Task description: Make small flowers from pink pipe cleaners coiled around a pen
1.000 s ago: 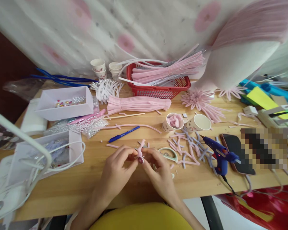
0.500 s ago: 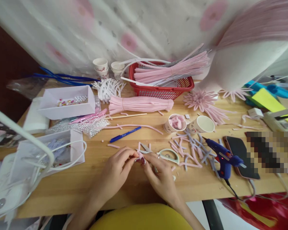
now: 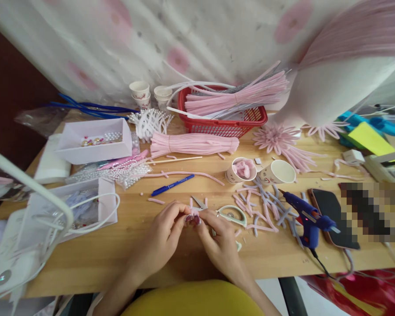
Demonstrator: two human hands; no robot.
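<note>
My left hand [image 3: 163, 229] and my right hand [image 3: 221, 239] meet at the front of the table, thumbs and forefingers pinched together. Between the fingertips is a short pink pipe cleaner [image 3: 194, 212], mostly hidden by the fingers. Just beyond and partly under my right hand lie scissors with pale green handles [image 3: 245, 217], blades pointing away to the left. Cut pink and grey-violet pipe cleaner pieces [image 3: 266, 213] are scattered to the right. A blue pen [image 3: 173, 184] lies behind my left hand. Pink pipe cleaner loops fill a paper cup [image 3: 232, 175], with another paper cup [image 3: 279, 172] beside it.
A blue glue gun [image 3: 309, 221] and a phone [image 3: 332, 217] lie at right. Behind are a pink pipe cleaner bundle [image 3: 194, 145] and a red basket [image 3: 224, 128]. White boxes [image 3: 94, 151] with beads and a white lamp arm [image 3: 29, 182] occupy the left.
The thumbs have shifted slightly around the pink pipe cleaner, now closer together. Both hands stay in nearly the same place, and the view has moved a little.
</note>
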